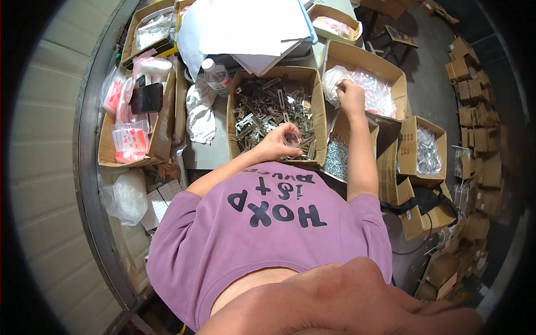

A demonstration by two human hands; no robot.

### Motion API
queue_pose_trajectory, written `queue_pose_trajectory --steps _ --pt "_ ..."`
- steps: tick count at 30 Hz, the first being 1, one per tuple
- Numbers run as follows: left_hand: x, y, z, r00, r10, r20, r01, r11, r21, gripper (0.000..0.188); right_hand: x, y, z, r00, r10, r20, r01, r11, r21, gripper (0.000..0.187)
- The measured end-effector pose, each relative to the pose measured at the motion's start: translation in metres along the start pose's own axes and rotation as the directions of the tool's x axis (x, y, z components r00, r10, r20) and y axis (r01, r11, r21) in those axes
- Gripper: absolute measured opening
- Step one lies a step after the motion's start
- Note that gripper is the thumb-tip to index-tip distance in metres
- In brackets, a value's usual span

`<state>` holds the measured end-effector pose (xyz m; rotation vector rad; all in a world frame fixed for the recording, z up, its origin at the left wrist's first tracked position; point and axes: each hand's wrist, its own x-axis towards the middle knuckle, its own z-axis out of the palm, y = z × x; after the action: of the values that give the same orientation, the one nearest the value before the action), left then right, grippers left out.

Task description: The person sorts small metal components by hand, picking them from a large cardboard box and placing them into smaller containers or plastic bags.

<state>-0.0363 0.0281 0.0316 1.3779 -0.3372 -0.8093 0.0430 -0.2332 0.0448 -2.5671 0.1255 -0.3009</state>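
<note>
My left hand [278,143] is curled over the near part of a cardboard box [319,111] full of metal brackets [258,106]. Between its thumb and fingers is a small clear plastic bag [291,138], its mouth spread round. Farther right, my right hand [351,98] reaches to the near left side of another cardboard box [392,60] holding clear packets [375,89]. Its fingertips are pressed together beside a crumpled white cloth or bag [334,84]; what they pinch, if anything, is too small to make out.
A box of small screws [337,158] sits under my right forearm. Boxes of bagged parts [427,152] stand at right. A phone [147,98] lies on a box of pink-and-white packets at left. A plastic bottle [216,76], a white cloth [200,111] and papers [245,28] are behind.
</note>
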Motion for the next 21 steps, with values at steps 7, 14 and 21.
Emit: queue_pose_trajectory --steps 7,14,21 --pt "0.004 0.005 0.003 0.999 0.010 -0.037 -0.011 0.999 -0.031 0.044 -0.056 -0.048 -0.036 0.986 0.069 0.152 -0.165 0.537 0.827 0.012" --pt "0.003 0.024 0.011 0.997 0.073 0.026 -0.070 0.992 -0.101 0.048 -0.099 -0.089 -0.044 0.850 -0.399 0.345 0.037 0.697 0.716 0.016" --pt "-0.002 0.020 0.006 0.991 0.088 0.104 -0.082 0.994 -0.066 0.043 -0.109 -0.081 -0.042 0.862 -0.433 0.266 0.261 0.827 0.498 0.012"
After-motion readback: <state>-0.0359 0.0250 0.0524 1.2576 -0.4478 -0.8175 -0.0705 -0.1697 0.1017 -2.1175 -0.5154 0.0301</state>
